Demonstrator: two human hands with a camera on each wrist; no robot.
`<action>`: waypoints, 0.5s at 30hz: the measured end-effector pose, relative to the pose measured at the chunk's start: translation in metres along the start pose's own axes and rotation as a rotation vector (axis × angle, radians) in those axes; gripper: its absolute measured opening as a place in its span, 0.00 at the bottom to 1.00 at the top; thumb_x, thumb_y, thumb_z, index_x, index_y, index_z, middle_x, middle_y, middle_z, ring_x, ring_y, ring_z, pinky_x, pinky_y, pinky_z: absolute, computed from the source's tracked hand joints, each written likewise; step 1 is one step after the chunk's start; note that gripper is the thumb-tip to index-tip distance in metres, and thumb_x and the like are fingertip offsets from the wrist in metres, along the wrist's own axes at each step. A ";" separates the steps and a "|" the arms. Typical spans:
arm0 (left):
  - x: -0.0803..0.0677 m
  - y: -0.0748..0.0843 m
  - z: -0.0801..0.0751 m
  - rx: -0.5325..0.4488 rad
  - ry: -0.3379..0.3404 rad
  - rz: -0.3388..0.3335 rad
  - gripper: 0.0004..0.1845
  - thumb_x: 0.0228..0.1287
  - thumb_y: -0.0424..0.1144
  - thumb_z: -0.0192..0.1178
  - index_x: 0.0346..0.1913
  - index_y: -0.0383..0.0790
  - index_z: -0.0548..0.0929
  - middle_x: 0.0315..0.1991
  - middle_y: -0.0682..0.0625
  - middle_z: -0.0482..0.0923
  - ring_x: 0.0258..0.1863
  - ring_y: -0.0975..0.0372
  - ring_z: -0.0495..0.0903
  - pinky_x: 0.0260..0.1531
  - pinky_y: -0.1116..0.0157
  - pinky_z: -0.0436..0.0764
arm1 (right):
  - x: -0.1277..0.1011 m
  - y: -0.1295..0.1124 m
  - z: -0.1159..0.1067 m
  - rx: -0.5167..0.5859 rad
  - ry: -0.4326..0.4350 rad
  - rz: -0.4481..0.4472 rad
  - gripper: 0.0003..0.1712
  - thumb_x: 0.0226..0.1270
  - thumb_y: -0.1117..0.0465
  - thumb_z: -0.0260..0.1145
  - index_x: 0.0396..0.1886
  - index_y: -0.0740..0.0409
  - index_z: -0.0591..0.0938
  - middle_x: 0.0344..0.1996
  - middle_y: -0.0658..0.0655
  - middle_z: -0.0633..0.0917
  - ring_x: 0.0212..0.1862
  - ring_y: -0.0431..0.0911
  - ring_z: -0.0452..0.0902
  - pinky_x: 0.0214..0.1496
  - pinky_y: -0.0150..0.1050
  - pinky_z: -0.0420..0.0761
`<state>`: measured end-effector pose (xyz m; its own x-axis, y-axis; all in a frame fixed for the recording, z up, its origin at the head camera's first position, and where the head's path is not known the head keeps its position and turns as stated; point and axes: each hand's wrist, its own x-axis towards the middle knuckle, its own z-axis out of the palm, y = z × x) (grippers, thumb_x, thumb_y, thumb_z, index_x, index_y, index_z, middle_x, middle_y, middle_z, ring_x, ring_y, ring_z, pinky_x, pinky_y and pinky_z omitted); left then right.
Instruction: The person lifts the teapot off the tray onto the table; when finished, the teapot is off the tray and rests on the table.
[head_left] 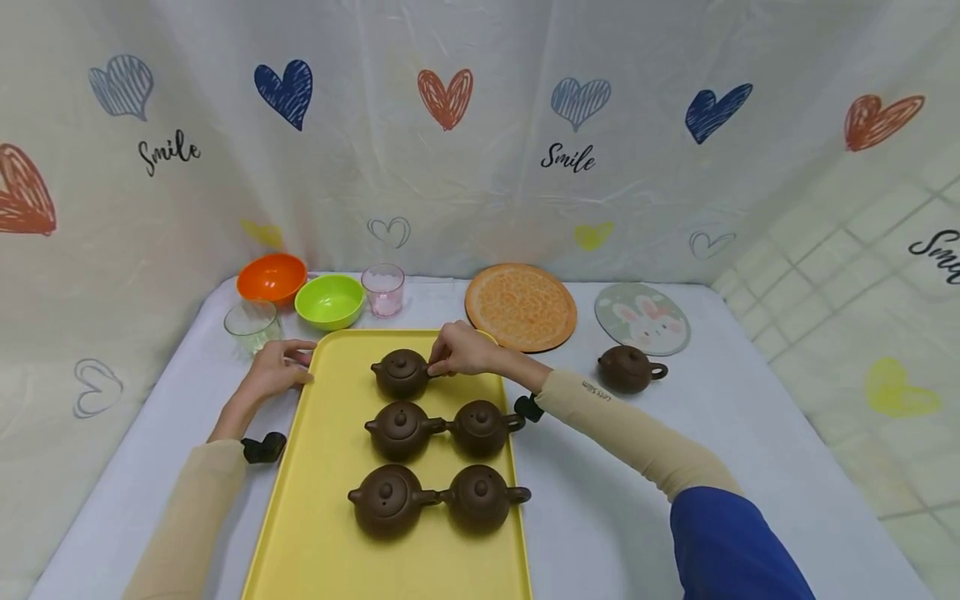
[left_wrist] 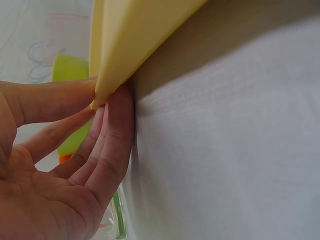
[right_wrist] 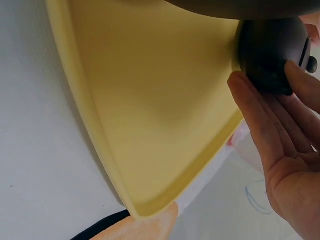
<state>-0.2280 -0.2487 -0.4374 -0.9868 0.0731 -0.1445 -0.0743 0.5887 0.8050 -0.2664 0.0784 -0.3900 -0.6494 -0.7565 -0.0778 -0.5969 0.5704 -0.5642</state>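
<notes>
The white cloth-covered counter (head_left: 750,433) carries a long yellow plastic tray (head_left: 330,533), and the left hand (head_left: 273,371) steadies it at its far left corner, thumb on the rim and fingers (left_wrist: 107,145) tucked beneath its edge. Keeping that pinch firm should stop the tray sliding. Five small brown clay teapots stand on it; the farthest teapot (head_left: 401,373) sits just left of the right hand (head_left: 461,350), whose fingers (right_wrist: 265,130) curl against its handle side. Judging by this, a light, level grip suits best, lid upright. A sixth brown teapot (head_left: 628,368) waits on the counter, right of that wrist.
</notes>
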 end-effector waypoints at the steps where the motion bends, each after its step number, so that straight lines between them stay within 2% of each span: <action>1: 0.000 0.000 0.000 0.000 -0.001 0.000 0.31 0.49 0.24 0.63 0.60 0.22 0.71 0.43 0.31 0.77 0.29 0.60 0.78 0.27 0.67 0.82 | -0.001 0.000 0.000 -0.020 0.013 -0.005 0.05 0.59 0.64 0.70 0.32 0.62 0.89 0.22 0.56 0.87 0.24 0.45 0.84 0.27 0.28 0.79; 5: -0.001 -0.001 0.001 -0.003 -0.004 -0.010 0.31 0.49 0.24 0.63 0.61 0.22 0.71 0.43 0.31 0.77 0.28 0.60 0.78 0.27 0.67 0.82 | -0.006 0.003 0.000 -0.026 0.054 -0.007 0.06 0.61 0.64 0.69 0.32 0.63 0.89 0.23 0.58 0.88 0.24 0.44 0.84 0.27 0.27 0.79; 10: -0.001 -0.002 0.001 -0.005 -0.015 -0.009 0.31 0.50 0.24 0.63 0.61 0.22 0.71 0.43 0.31 0.77 0.28 0.60 0.79 0.28 0.66 0.83 | -0.026 0.013 -0.010 0.126 0.084 0.015 0.07 0.62 0.68 0.66 0.34 0.67 0.88 0.29 0.62 0.88 0.29 0.52 0.85 0.30 0.30 0.82; 15: 0.000 -0.001 0.000 -0.001 -0.018 -0.010 0.31 0.51 0.25 0.62 0.61 0.23 0.70 0.44 0.31 0.76 0.29 0.59 0.79 0.29 0.66 0.83 | -0.054 0.034 -0.031 0.212 0.132 0.024 0.07 0.61 0.72 0.65 0.35 0.71 0.87 0.30 0.64 0.88 0.33 0.57 0.85 0.33 0.36 0.84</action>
<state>-0.2274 -0.2492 -0.4383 -0.9832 0.0819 -0.1629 -0.0842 0.5886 0.8040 -0.2662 0.1480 -0.3794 -0.7264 -0.6872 0.0067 -0.4771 0.4973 -0.7247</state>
